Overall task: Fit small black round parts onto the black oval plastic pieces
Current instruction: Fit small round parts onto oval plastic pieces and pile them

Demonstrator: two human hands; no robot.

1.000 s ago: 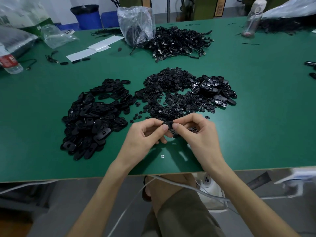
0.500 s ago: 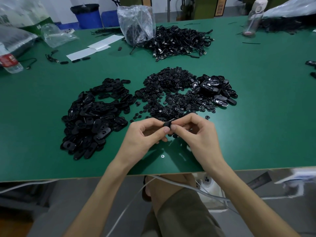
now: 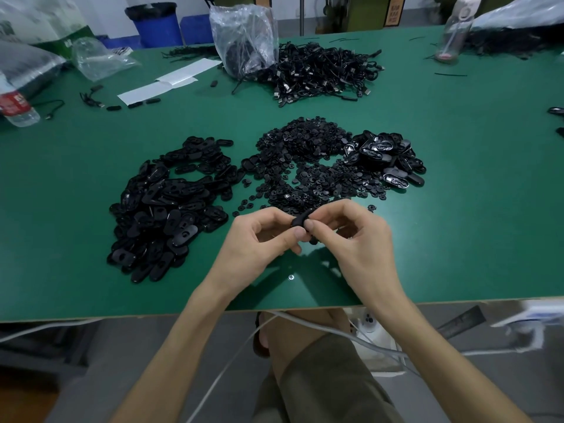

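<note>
Both hands meet just above the green table near its front edge. My left hand [image 3: 262,236] and my right hand [image 3: 351,236] together pinch one black oval piece [image 3: 300,220] between thumbs and fingertips. Whether a small round part sits on it is hidden by the fingers. A pile of black oval pieces [image 3: 171,203] lies to the left. A heap of small black round parts [image 3: 305,166] lies just beyond the hands. A smaller pile of oval pieces [image 3: 384,154] with glossy insides sits at its right.
At the back lie a heap of black cables [image 3: 320,71], a clear plastic bag [image 3: 244,38] and white paper strips [image 3: 171,80]. A water bottle [image 3: 15,108] lies at the far left. The table's front edge [image 3: 122,315] runs below the wrists.
The oval piece has tilted up between the fingertips. Both hands have shifted only slightly.
</note>
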